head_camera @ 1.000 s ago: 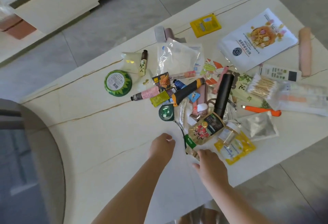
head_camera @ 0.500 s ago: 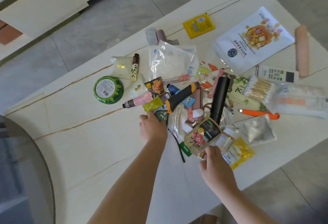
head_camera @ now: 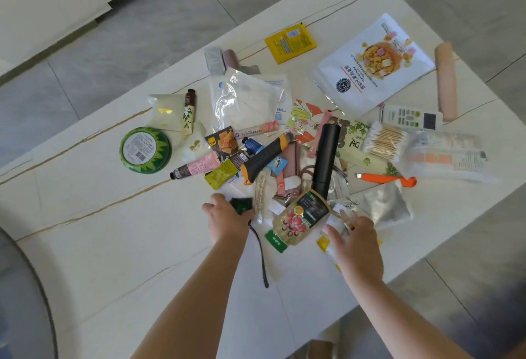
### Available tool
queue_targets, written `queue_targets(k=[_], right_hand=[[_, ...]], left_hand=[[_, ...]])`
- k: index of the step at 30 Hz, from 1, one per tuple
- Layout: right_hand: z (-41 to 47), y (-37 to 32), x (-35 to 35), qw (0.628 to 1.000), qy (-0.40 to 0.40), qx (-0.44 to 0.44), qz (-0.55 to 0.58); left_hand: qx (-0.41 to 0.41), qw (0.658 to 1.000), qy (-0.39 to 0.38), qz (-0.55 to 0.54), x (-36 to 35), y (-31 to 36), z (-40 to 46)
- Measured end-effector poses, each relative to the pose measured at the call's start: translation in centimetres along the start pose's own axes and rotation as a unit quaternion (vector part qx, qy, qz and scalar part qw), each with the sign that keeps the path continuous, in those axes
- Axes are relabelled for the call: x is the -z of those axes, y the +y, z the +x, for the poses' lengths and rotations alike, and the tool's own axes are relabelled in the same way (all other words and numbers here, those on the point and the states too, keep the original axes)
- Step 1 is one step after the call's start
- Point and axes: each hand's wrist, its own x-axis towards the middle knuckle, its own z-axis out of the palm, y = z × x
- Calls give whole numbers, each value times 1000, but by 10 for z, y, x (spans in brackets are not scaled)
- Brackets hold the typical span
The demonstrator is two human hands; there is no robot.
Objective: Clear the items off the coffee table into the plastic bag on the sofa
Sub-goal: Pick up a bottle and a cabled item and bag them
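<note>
We reach both hands into the pile on the coffee table (head_camera: 119, 244). Our left hand (head_camera: 226, 220) curls around a small dark green jar (head_camera: 242, 205) at the near edge of the pile, a dark cord (head_camera: 262, 256) trailing from beneath it. Our right hand (head_camera: 355, 240) pinches a small clear bottle (head_camera: 340, 217) above a yellow packet (head_camera: 324, 244), just beside a green snack pouch (head_camera: 301, 217). A black tube (head_camera: 326, 159) and an orange-black knife (head_camera: 264, 158) lie in the middle of the pile, a green tin (head_camera: 145, 150) to the left, a white bag (head_camera: 370, 68) at the far right. The plastic bag and sofa are out of view.
</note>
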Motion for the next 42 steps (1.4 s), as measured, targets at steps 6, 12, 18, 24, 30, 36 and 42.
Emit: queue_targets(k=[6, 12, 18, 24, 30, 36, 42], right_hand=[[11, -8, -9, 997, -12, -64, 40], [3, -10, -4, 990, -62, -102, 81], [2, 2, 13, 991, -89, -74, 67], [8, 16, 13, 992, -112, -31, 48], [12, 30, 20, 992, -114, -17, 46], [6, 34, 49, 983, -161, 6, 87], [-17, 35, 96, 960, -215, 26, 176]], left_hand=[[0, 999, -45, -24, -6, -19, -25], [-64, 994, -90, -17, -9, -23, -63], [-195, 971, -97, 99, -29, 11, -67], [-195, 963, -63, 177, -59, 28, -59], [-193, 944, 7, 268, -71, 30, -64], [-174, 960, -58, 212, -53, 38, -85], [-117, 977, -150, 97, -13, 49, -124]])
